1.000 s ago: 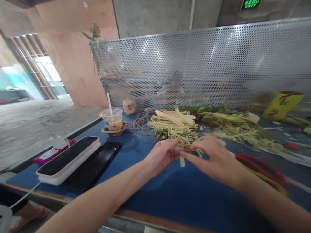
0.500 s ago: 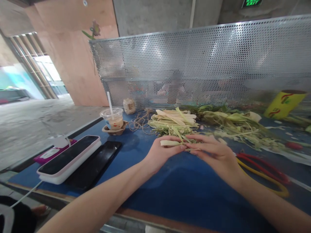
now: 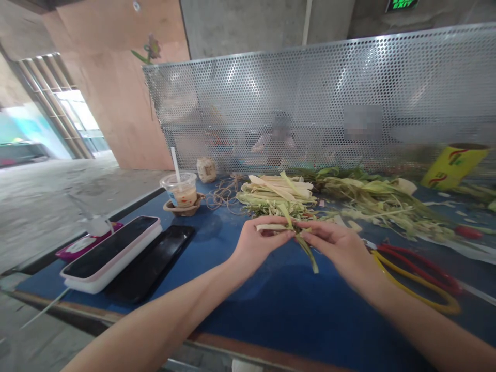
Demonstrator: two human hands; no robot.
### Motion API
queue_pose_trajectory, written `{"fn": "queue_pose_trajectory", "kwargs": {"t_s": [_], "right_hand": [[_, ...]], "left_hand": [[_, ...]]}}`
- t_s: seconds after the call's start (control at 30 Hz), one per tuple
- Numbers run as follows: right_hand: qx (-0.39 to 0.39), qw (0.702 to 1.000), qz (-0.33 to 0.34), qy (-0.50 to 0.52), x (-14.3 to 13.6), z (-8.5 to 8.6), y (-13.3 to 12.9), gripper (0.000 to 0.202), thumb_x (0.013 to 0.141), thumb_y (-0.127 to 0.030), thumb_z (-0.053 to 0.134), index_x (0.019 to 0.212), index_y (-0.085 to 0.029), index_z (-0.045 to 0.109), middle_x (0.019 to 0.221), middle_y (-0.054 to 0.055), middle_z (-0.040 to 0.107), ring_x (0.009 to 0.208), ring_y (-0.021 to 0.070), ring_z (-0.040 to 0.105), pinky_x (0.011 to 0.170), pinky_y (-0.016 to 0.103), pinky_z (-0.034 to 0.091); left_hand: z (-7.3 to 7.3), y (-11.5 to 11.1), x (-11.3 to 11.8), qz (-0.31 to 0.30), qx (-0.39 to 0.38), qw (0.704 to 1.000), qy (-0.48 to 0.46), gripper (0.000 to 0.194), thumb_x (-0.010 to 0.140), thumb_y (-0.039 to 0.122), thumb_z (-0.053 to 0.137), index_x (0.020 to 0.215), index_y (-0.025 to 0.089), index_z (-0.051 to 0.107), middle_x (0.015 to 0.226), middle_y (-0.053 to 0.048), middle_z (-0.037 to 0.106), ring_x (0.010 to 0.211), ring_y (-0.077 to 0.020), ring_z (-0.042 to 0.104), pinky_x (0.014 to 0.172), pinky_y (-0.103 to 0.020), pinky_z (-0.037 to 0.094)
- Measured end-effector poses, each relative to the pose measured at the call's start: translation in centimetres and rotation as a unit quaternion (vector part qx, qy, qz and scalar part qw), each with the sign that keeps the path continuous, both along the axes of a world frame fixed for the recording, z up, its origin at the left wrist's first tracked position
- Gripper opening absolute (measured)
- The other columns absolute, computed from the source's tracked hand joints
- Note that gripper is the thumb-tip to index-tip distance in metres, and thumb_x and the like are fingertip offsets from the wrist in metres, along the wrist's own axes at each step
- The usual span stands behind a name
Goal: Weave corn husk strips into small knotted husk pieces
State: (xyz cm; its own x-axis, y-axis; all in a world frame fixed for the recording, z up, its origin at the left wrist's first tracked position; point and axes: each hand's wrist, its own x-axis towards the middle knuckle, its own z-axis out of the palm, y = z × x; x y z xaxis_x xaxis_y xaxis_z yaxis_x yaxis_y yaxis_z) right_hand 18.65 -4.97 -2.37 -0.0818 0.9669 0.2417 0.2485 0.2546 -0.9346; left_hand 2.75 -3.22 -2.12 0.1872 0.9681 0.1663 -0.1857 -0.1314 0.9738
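Over the blue table, my left hand [image 3: 260, 238] is closed on a pale green strip of plant leaf [image 3: 273, 227], which looks like corn husk. My right hand [image 3: 339, 243] pinches the same piece from the other side, its fingertips almost meeting the left ones. A greener strip end [image 3: 310, 257] hangs down between the hands, and another narrow tip stands up above them. Fingers hide where the strips cross. Just beyond lies a stack of flat husk strips [image 3: 279, 188], with shredded green bits [image 3: 267, 208] in front of it.
Scissors with red and yellow handles [image 3: 416, 279] lie right of my right hand. Loose husks [image 3: 360, 194] and a yellow roll [image 3: 453, 166] are at the back right. Leftward are a lidded drink cup [image 3: 180, 191], twine [image 3: 227, 194], a black phone [image 3: 151, 263] and a pink-edged case [image 3: 112, 253].
A green strip end now hangs below my fingers, where none hung before. My right hand's fingers have drawn in to a tighter pinch and shifted slightly.
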Motion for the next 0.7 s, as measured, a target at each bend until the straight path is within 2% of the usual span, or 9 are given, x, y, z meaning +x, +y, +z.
{"fn": "queue_pose_trajectory", "kwargs": {"t_s": [0.07, 0.1, 0.17, 0.27, 0.3, 0.37, 0.57, 0.63, 0.7], "right_hand": [[-0.007, 1.0, 0.029, 0.002, 0.1, -0.3, 0.3, 0.028, 0.075, -0.031, 0.056, 0.099, -0.016, 0.059, 0.074, 0.004, 0.071, 0.071, 0.0185, 0.066, 0.066, 0.03, 0.053], [0.021, 0.999, 0.028, -0.024, 0.2, -0.5, 0.4, 0.03, 0.077, -0.031, 0.055, 0.102, -0.016, 0.056, 0.072, 0.003, 0.07, 0.068, 0.0177, 0.066, 0.064, 0.03, 0.053], [0.148, 0.981, 0.008, -0.123, 0.6, -0.8, 0.5, 0.03, 0.078, -0.028, 0.055, 0.107, -0.019, 0.052, 0.076, 0.003, 0.067, 0.069, 0.0164, 0.063, 0.065, 0.03, 0.051], [0.388, 0.879, 0.0, -0.278, 1.2, -0.7, 0.4, 0.024, 0.079, -0.019, 0.055, 0.103, -0.024, 0.057, 0.087, 0.004, 0.063, 0.08, 0.016, 0.059, 0.075, 0.032, 0.046], [0.429, 0.849, 0.005, -0.309, 1.4, -0.6, 0.3, 0.021, 0.08, -0.017, 0.054, 0.098, -0.025, 0.059, 0.087, 0.003, 0.062, 0.08, 0.0158, 0.057, 0.076, 0.032, 0.045], [0.451, 0.825, 0.016, -0.339, 1.7, -0.2, 0.2, 0.015, 0.08, -0.018, 0.054, 0.091, -0.025, 0.061, 0.081, 0.001, 0.061, 0.078, 0.0151, 0.056, 0.075, 0.03, 0.044], [0.428, 0.836, 0.066, -0.336, 1.9, 0.2, 0.2, 0.012, 0.081, -0.019, 0.054, 0.088, -0.025, 0.062, 0.079, 0.001, 0.063, 0.079, 0.0144, 0.056, 0.075, 0.027, 0.044], [0.413, 0.856, 0.095, -0.297, 1.9, 0.2, 0.2, 0.013, 0.082, -0.017, 0.052, 0.086, -0.023, 0.063, 0.079, 0.002, 0.063, 0.077, 0.0138, 0.057, 0.071, 0.026, 0.045], [0.361, 0.893, 0.109, -0.246, 1.7, 0.2, 0.2, 0.012, 0.08, -0.016, 0.053, 0.079, -0.022, 0.064, 0.076, 0.003, 0.063, 0.073, 0.0131, 0.058, 0.067, 0.024, 0.046]], "left_hand": [[0.0, 0.0, 0.1, -0.012, -0.031, 0.999, -0.025, 0.022, 0.052, 0.019, 0.076, 0.071, 0.012, 0.068, 0.065, -0.001, 0.065, 0.057, -0.0087, 0.054, 0.057, -0.021, 0.042], [0.0, 0.1, 0.1, -0.017, -0.052, 0.998, -0.037, 0.021, 0.051, 0.018, 0.076, 0.07, 0.012, 0.068, 0.061, 0.0, 0.062, 0.054, -0.0073, 0.051, 0.053, -0.02, 0.04], [-0.1, 0.2, 0.1, -0.029, -0.099, 0.993, -0.066, 0.021, 0.05, 0.017, 0.077, 0.068, 0.012, 0.067, 0.058, 0.001, 0.059, 0.052, -0.006, 0.049, 0.048, -0.018, 0.035], [-0.3, 0.3, 0.0, -0.069, -0.156, 0.98, -0.101, 0.021, 0.049, 0.016, 0.077, 0.065, 0.011, 0.066, 0.061, 0.0, 0.058, 0.056, -0.0063, 0.05, 0.046, -0.017, 0.033], [-0.3, 0.3, -0.1, -0.082, -0.169, 0.976, -0.106, 0.02, 0.049, 0.016, 0.077, 0.065, 0.01, 0.066, 0.062, -0.001, 0.058, 0.057, -0.0062, 0.05, 0.046, -0.017, 0.033], [-0.3, 0.3, -0.1, -0.098, -0.19, 0.972, -0.103, 0.02, 0.049, 0.016, 0.077, 0.064, 0.009, 0.066, 0.064, -0.001, 0.058, 0.057, -0.0055, 0.05, 0.047, -0.016, 0.034], [-0.5, 0.1, 0.0, -0.101, -0.205, 0.969, -0.094, 0.021, 0.048, 0.017, 0.078, 0.063, 0.01, 0.066, 0.063, -0.001, 0.058, 0.055, -0.0053, 0.051, 0.048, -0.016, 0.036], [-0.6, -0.1, 0.1, -0.097, -0.19, 0.974, -0.074, 0.021, 0.048, 0.018, 0.078, 0.064, 0.011, 0.066, 0.059, -0.001, 0.058, 0.052, -0.0054, 0.05, 0.048, -0.017, 0.036], [-0.5, -0.3, 0.2, -0.073, -0.148, 0.986, -0.039, 0.021, 0.048, 0.018, 0.076, 0.065, 0.012, 0.067, 0.055, 0.001, 0.058, 0.048, -0.0051, 0.048, 0.047, -0.018, 0.036]]}}
